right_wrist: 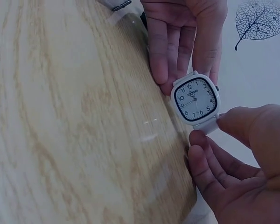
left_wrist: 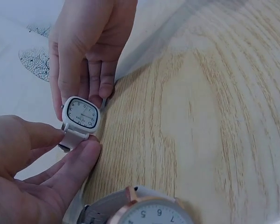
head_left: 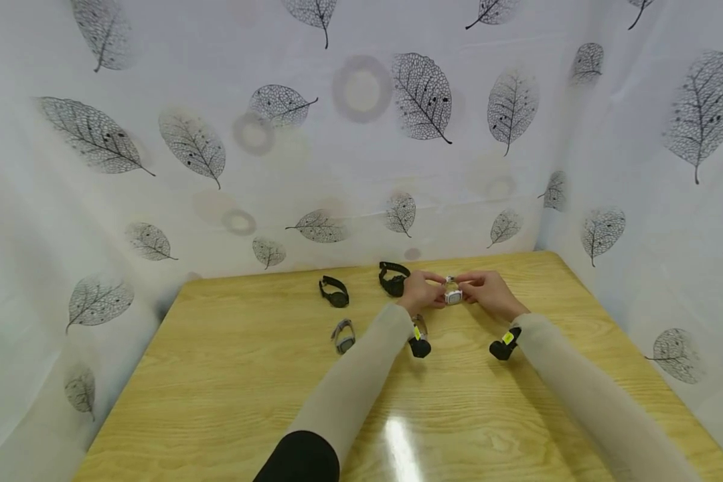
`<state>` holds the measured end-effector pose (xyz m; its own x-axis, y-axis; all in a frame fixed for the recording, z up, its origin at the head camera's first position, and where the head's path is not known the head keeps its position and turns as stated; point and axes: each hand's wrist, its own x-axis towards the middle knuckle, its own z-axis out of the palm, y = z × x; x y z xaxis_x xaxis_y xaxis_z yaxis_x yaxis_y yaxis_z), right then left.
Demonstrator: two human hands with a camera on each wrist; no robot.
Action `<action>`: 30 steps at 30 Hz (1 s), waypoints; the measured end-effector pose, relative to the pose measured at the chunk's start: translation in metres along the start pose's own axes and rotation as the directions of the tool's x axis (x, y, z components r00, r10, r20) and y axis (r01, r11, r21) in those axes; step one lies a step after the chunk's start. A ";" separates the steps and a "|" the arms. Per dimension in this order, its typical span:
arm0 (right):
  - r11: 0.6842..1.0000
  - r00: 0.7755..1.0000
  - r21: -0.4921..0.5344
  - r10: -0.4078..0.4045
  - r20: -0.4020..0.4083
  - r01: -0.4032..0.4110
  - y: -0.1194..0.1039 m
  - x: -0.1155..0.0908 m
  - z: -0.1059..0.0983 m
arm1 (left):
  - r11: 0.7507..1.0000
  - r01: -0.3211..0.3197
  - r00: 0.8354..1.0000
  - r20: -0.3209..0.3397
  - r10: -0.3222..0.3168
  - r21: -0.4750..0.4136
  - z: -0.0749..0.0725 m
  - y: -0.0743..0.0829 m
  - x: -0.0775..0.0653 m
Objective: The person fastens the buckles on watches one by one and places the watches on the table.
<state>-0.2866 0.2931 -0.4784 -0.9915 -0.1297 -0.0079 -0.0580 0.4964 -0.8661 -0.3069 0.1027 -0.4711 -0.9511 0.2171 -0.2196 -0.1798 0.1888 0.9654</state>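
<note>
Between my two hands is a white wristwatch (head_left: pixel 453 296) with a rounded square case and a dark ring round its dial. My left hand (head_left: pixel 423 292) pinches the strap on one side of the case with thumb and fingers. On the other side, my right hand (head_left: pixel 488 293) pinches the strap as well. In the left wrist view, the white watch (left_wrist: pixel 82 113) has its dial facing up toward the camera. The right wrist view shows the strap close to the case (right_wrist: pixel 195 99) between my right thumb and fingertips.
Beside my left hand lies a black watch (head_left: pixel 393 284). Another black watch (head_left: pixel 335 296) and a pale-strapped watch (head_left: pixel 345 339) lie farther left on the wooden table (head_left: pixel 235 375). A rose-gold-cased watch (left_wrist: pixel 154 213) lies near my left wrist. A leaf-print curtain (head_left: pixel 361 167) stands behind.
</note>
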 end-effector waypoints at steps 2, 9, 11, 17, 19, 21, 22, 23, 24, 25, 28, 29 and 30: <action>1.000 1.000 0.006 0.014 0.002 -0.014 -0.002 0.000 -0.001 | 1.000 0.002 1.000 -0.004 -0.002 0.029 0.002 0.001 0.002; 0.998 0.999 0.043 0.036 0.014 -0.036 -0.006 0.001 0.000 | 0.995 0.036 0.999 -0.013 -0.035 0.096 0.004 0.003 0.005; 0.998 0.999 0.057 0.041 0.008 -0.041 -0.006 0.002 0.001 | 0.995 0.023 1.000 -0.003 -0.022 0.101 0.004 0.003 0.005; 0.994 0.999 0.095 0.053 -0.010 -0.052 -0.004 0.002 0.002 | 0.994 -0.031 0.999 0.033 0.027 0.106 0.003 0.002 0.003; 0.995 0.998 0.084 0.055 -0.015 -0.053 -0.003 0.002 0.004 | 0.992 -0.040 0.999 0.040 0.036 0.117 0.004 0.002 0.004; 0.996 0.998 0.065 0.058 -0.017 -0.056 -0.003 0.001 0.005 | 0.991 -0.043 0.998 0.042 0.038 0.125 0.004 0.001 0.004; 0.997 0.998 0.056 0.057 -0.015 -0.056 -0.003 0.001 0.006 | 0.991 -0.044 0.998 0.046 0.039 0.127 0.005 0.000 0.005; 0.997 0.998 0.050 0.055 -0.016 -0.055 -0.003 0.001 0.006 | 0.991 -0.044 0.998 0.050 0.038 0.126 0.005 0.000 0.005; 0.997 0.998 0.046 0.058 -0.017 -0.057 -0.004 0.001 0.006 | 0.991 -0.043 0.998 0.053 0.037 0.124 0.005 -0.001 0.006; 0.998 0.998 0.042 0.054 -0.017 -0.054 -0.004 0.001 0.005 | 0.992 -0.040 0.998 0.053 0.034 0.119 0.005 -0.001 0.007; 0.998 0.998 0.043 0.053 -0.021 -0.052 -0.005 0.002 0.004 | 0.994 -0.029 0.998 0.052 0.024 0.103 0.005 -0.001 0.009; 0.998 0.998 0.045 0.053 -0.024 -0.052 -0.005 0.002 0.004 | 0.995 -0.025 0.999 0.050 0.020 0.100 0.005 -0.001 0.009; 0.998 0.998 0.043 0.052 -0.027 -0.051 -0.005 0.003 0.003 | 0.995 -0.022 0.999 0.048 0.017 0.099 0.005 -0.001 0.010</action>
<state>-0.2886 0.2872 -0.4755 -0.9959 -0.0807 -0.0399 -0.0022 0.4650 -0.8853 -0.3146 0.1096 -0.4748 -0.9408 0.2665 -0.2093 -0.1328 0.2782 0.9513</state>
